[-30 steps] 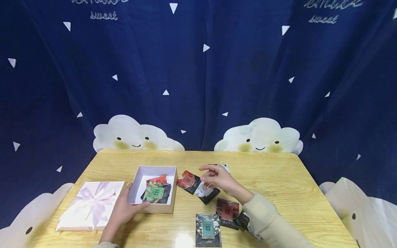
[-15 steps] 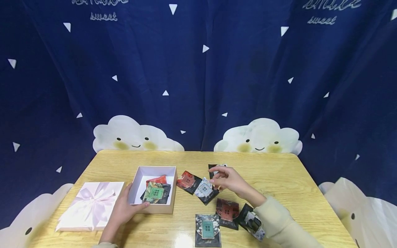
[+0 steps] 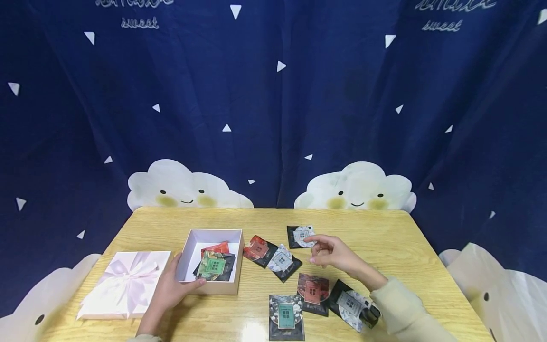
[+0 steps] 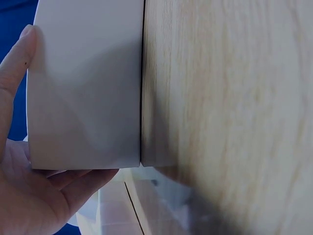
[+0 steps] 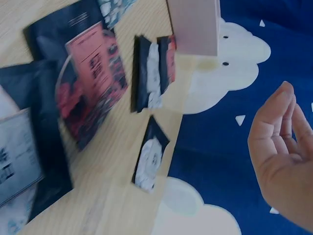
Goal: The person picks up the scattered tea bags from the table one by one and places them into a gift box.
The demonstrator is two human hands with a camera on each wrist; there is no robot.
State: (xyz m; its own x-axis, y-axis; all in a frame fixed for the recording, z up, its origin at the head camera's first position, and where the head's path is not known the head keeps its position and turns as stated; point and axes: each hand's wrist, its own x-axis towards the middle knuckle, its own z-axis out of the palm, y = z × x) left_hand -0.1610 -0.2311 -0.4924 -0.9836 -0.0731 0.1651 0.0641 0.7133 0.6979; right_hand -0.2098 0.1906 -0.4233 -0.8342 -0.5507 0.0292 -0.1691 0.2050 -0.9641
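My left hand (image 3: 171, 287) holds the near left corner of an open pale pink box (image 3: 224, 288); its thumb lies along the front rim. In the left wrist view, fingers bend round the box wall (image 4: 88, 88). Inside the box lie a green-labelled sachet (image 3: 213, 266) and a red one (image 3: 221, 247). My right hand (image 3: 335, 254) hovers over the table, fingers loosely bent, holding nothing. Nearest it is a black-and-white sachet (image 3: 299, 236) at the back. Another black-and-white sachet (image 3: 283, 262) overlaps or touches a red-and-black one (image 3: 259, 250) beside the box.
A dark red sachet (image 3: 313, 293), a teal-labelled sachet (image 3: 286, 316) and a white-labelled sachet (image 3: 351, 304) lie near the front. Left of the box sits a white lid-like box (image 3: 128, 280) with a pale ribbon bow. A navy curtain (image 3: 273, 104) hangs behind the table.
My right hand has drawn back to the right from over the middle sachets, uncovering the black-and-white ones. My left hand stays on the box.
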